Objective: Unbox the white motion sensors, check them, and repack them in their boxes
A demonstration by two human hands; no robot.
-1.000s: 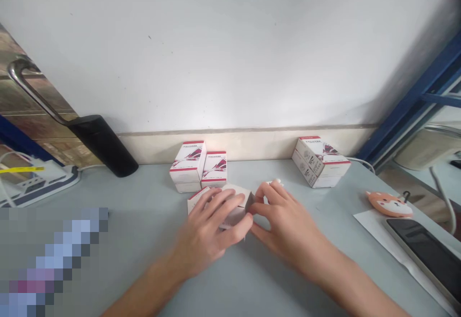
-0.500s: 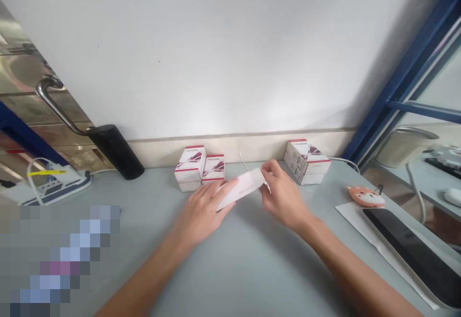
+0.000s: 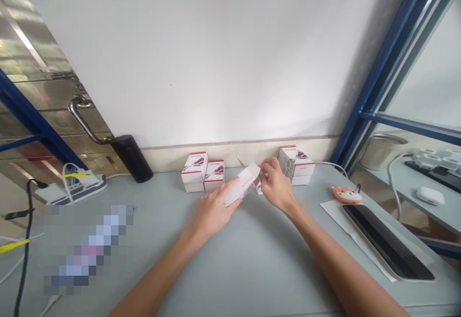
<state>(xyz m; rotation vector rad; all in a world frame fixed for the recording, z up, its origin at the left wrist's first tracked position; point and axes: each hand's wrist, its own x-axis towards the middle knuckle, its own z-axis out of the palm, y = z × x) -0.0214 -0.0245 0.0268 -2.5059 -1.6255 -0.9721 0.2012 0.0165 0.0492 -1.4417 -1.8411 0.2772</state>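
Observation:
A slim white carton (image 3: 242, 185) with small dark print is held tilted above the table between my hands. My left hand (image 3: 216, 210) grips its near end, and my right hand (image 3: 276, 186) pinches its far end. A small white piece (image 3: 258, 188) shows beside my right fingers. Behind them stand white boxes with red markings: two at the left (image 3: 194, 171) (image 3: 214, 175) and a stacked pair (image 3: 296, 165) at the right, close to my right hand. A thin pale strip (image 3: 240, 161) rises behind the carton.
The grey-blue table (image 3: 252, 264) meets a cream wall skirting. A black cylinder (image 3: 131, 158) and power strip (image 3: 72, 193) lie left. On the right are an orange fox-shaped item (image 3: 345, 194) and a dark tablet (image 3: 387, 241) on white paper. A pixelated patch (image 3: 88, 247) covers the left foreground.
The carton has turned more steeply, and my hands have drawn closer together. The whole view has shifted, with the table objects sitting further right and lower on the left side.

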